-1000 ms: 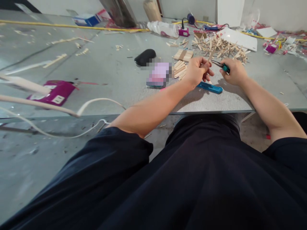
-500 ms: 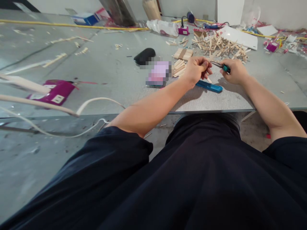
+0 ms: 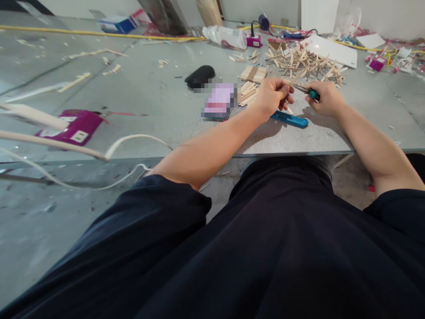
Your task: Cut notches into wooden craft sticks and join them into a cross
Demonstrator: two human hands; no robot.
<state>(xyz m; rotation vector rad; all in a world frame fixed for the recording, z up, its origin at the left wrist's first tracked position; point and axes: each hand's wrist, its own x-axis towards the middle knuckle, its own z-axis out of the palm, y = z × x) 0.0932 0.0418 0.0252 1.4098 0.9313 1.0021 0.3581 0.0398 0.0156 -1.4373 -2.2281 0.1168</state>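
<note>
My left hand [image 3: 274, 97] is closed in a pinch on a thin wooden craft stick [image 3: 292, 81], mostly hidden by the fingers. Wrapped around the dark green and black handles of a pair of pliers [image 3: 312, 94] is my right hand [image 3: 327, 98]. The pliers' slim metal jaws point left, close to my left fingertips. Under my left hand a long blue plastic piece [image 3: 290, 119] lies on the table. Flat craft sticks [image 3: 248, 94] lie loose beside my left wrist, with a banded bundle of sticks [image 3: 254, 74] just behind them.
Behind my hands spreads a pile of loose sticks [image 3: 303, 62]. Left of them lie a phone [image 3: 219, 99] and a black case [image 3: 200, 77]. A plastic bottle [image 3: 227, 37] and a white board [image 3: 332, 51] are farther back. A purple power socket [image 3: 78, 126] sits far left.
The wooden stick at my left fingertips shows a little more above the pliers' jaws. My right hand has shifted very slightly; the other things stay put.
</note>
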